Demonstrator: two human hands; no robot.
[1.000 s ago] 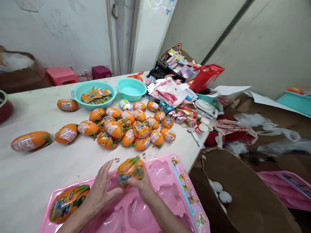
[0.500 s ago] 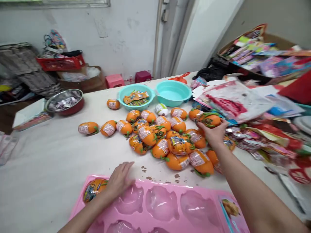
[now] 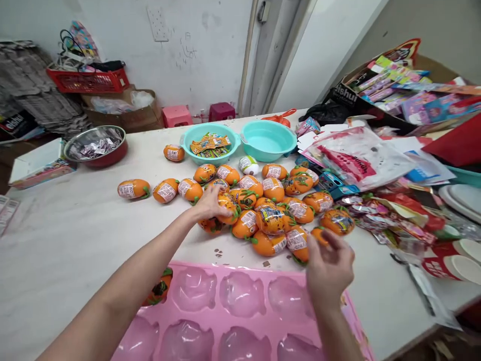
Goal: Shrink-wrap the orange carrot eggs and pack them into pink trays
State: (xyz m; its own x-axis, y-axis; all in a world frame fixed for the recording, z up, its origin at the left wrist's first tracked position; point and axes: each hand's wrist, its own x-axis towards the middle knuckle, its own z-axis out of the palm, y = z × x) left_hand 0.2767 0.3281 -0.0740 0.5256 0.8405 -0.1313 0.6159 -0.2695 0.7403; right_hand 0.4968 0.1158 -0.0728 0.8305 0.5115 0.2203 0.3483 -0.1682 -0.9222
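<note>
"Orange carrot-shaped egg point(image 3: 229, 204): where?"
"In the left hand point(image 3: 209, 204), fingers wrapped round it; piled eggs point(image 3: 273, 220) crowd the fingertips, presumably for easy reach."
"Right hand point(image 3: 330, 265)?"
"Fingers parted, seemingly empty, above the pink tray point(image 3: 218, 281)."

changes logged: both hands relocated

left hand point(image 3: 210, 203): moved from the pink tray point(image 3: 217, 318) to the heap point(image 3: 274, 220); you now grip an orange egg point(image 3: 228, 206) there.
right hand point(image 3: 330, 268): drawn back from the heap's far side towards the tray's right end; your fingers now loosely curled.
far-right eggs point(image 3: 298, 184): now clear of your hand.
view: swung left since a second ago, red bowl point(image 3: 108, 159) now whole.
</note>
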